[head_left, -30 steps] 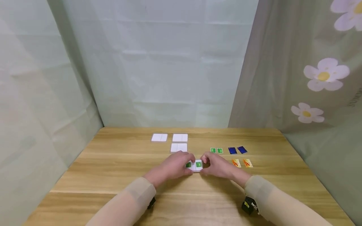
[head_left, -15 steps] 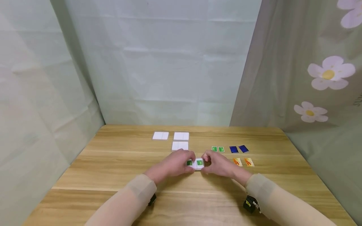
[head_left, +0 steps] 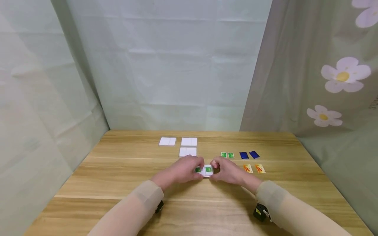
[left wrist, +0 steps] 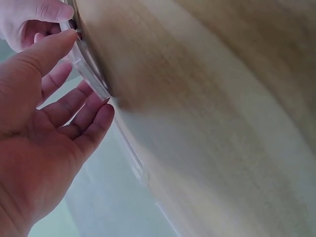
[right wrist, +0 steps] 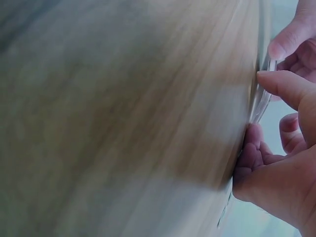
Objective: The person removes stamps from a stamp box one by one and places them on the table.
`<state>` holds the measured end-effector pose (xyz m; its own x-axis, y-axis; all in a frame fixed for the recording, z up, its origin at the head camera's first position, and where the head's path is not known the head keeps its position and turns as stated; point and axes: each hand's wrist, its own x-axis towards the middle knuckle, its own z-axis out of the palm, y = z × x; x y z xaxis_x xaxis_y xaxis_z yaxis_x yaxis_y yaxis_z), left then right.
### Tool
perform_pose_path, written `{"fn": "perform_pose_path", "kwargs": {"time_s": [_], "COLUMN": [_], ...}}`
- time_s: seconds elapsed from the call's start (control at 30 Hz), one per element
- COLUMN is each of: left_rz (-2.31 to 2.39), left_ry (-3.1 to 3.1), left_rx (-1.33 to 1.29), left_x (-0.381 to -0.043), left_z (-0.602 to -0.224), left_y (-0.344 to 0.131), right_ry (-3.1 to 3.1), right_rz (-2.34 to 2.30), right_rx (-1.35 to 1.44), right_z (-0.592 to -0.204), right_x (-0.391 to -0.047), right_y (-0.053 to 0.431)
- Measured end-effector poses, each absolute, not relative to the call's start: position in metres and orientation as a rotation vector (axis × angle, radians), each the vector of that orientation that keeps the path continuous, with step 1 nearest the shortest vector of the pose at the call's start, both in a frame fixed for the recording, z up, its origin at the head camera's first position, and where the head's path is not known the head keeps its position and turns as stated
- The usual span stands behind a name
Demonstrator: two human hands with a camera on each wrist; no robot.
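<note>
A thin, clear-edged plastic case (head_left: 205, 171) with a white inside and two green picture cards lies at the middle of the table. My left hand (head_left: 185, 169) grips its left end, the thumb at the near edge and fingers at the far side. At the right end my right hand (head_left: 229, 170) holds it, thumb along the near edge. The left wrist view shows the transparent rim (left wrist: 89, 76) between the left thumb and fingers. In the right wrist view the case (right wrist: 262, 101) appears edge-on, low over the wood or touching it; which, I cannot tell.
Several flat white cases lie behind my left hand, one (head_left: 167, 141) farther left. Beyond the right hand are two green cards (head_left: 227, 155), two dark blue cards (head_left: 249, 155) and two orange-yellow cards (head_left: 254, 168). A pale curtain (head_left: 177, 65) hangs behind the wooden table (head_left: 118, 183).
The head view has shifted slightly. Both hands keep their hold on the plastic case, with no visible movement of it on the table.
</note>
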<state>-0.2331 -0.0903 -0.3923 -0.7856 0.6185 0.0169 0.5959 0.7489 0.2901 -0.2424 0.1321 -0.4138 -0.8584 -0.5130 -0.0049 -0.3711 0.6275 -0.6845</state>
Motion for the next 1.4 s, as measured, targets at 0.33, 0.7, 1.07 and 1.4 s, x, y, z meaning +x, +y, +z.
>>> {"fn": "perform_pose_path", "kwargs": {"time_s": [0.33, 0.7, 1.07, 1.4], "left_rz": [0.416, 0.564, 0.627, 0.665], "left_ry": [2.853, 2.811, 2.801, 2.798], "left_rx": [1.006, 1.03, 1.019, 0.992], "left_x": [-0.235, -0.232, -0.233, -0.233], "left_z": [-0.392, -0.396, -0.399, -0.399], "left_y": [-0.091, -0.095, -0.096, -0.094], "right_ry": [2.64, 2.43, 2.448, 2.35], "right_rz": [-1.068, -1.31, -1.378, -1.537], "right_rx": [-0.711, -0.638, -0.589, -0.55], "right_z": [-0.414, -0.416, -0.422, -0.422], "right_x": [-0.242, -0.245, -0.244, -0.24], "right_y": [0.131, 0.14, 0.141, 0.144]}}
